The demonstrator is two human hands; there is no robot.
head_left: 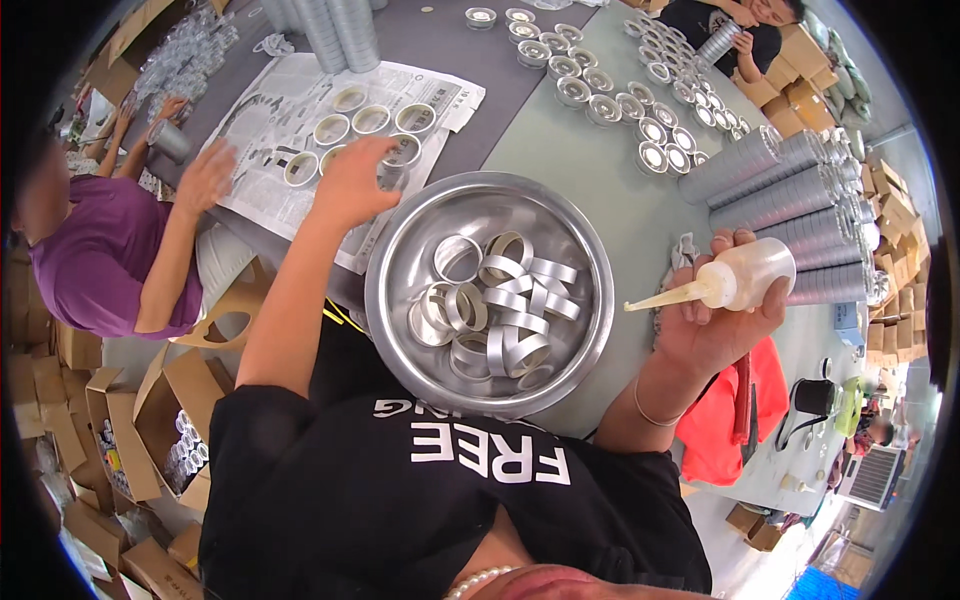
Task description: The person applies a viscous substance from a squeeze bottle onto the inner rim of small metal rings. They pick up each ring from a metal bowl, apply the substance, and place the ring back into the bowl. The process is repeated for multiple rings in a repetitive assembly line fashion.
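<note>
My right hand (722, 310) holds a small translucent squeeze bottle (738, 277) with a long yellowish nozzle pointing left toward a steel bowl (400, 250). The bowl sits in front of me and holds several silver metal rings (505, 305). My left hand (352, 182) reaches over a sheet of newspaper (290, 105) and closes on a small round tin (397, 170) at the sheet's near edge. Several more round tins (350, 120) lie open on the newspaper.
Rows of filled round tins (620, 90) cover the grey-green table at the back. Long stacks of silver tins (790, 200) lie at the right. A person in purple (110, 250) works at the left, another sits at the far end. Cardboard boxes (110, 420) stand around.
</note>
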